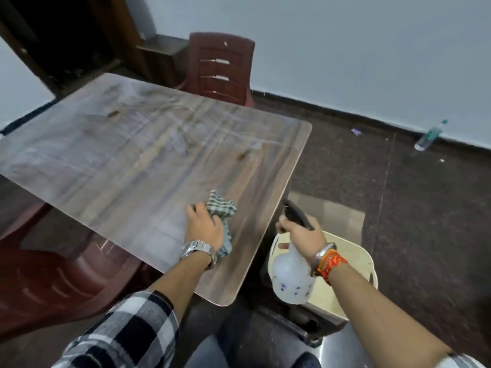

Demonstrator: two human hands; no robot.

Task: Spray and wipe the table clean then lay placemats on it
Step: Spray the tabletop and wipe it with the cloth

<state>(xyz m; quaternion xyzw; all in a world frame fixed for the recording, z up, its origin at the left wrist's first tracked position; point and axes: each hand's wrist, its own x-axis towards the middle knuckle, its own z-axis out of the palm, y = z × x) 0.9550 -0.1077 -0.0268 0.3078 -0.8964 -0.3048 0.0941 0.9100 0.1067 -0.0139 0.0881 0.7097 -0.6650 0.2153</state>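
Note:
A wood-grain table [132,160] with rounded corners fills the left and middle of the view, streaked with smears and a few small brown spots. My left hand [204,225] presses a green checked cloth [221,208] onto the table near its right front edge. My right hand [303,233] holds a translucent white spray bottle [291,277] by its black trigger head, off the table's right edge and above a cream stool. No placemats are in view.
A maroon plastic chair [221,67] stands behind the table's far corner, another maroon chair [39,282] at the near left. A cream plastic stool [350,264] is under the bottle. A plastic water bottle [430,135] lies on the dark floor by the wall.

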